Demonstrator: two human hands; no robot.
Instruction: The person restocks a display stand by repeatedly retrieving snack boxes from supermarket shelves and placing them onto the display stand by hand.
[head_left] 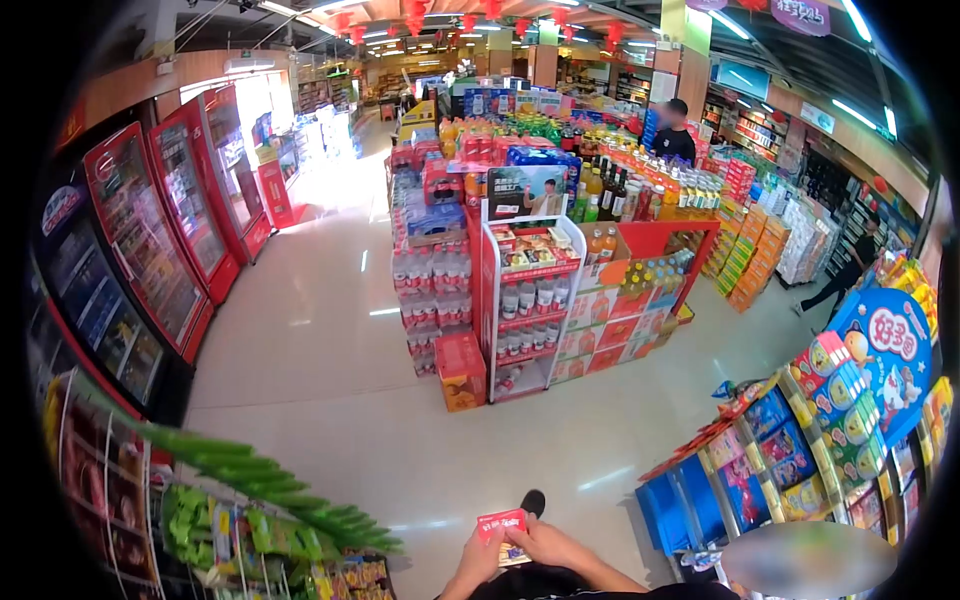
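Both my hands are together at the bottom of the head view, in front of my body. Between them is a small red packet (502, 523) with white lettering. My left hand (482, 552) grips its left side, and my right hand (543, 544) has its fingers closed on the right side. Below the red part, a paler, patterned piece shows between the hands; I cannot make out what it is. A dark shoe (534, 502) shows on the floor just beyond my right hand.
Ahead stands a red and white rack of bottles (530, 330) beside stacked drinks. Glass-door fridges (150, 240) line the left. Snack shelves (775, 450) stand at right, a wire rack with green packets (200, 520) at lower left. A person (674, 140) is behind the drinks, another (850, 265) at right.
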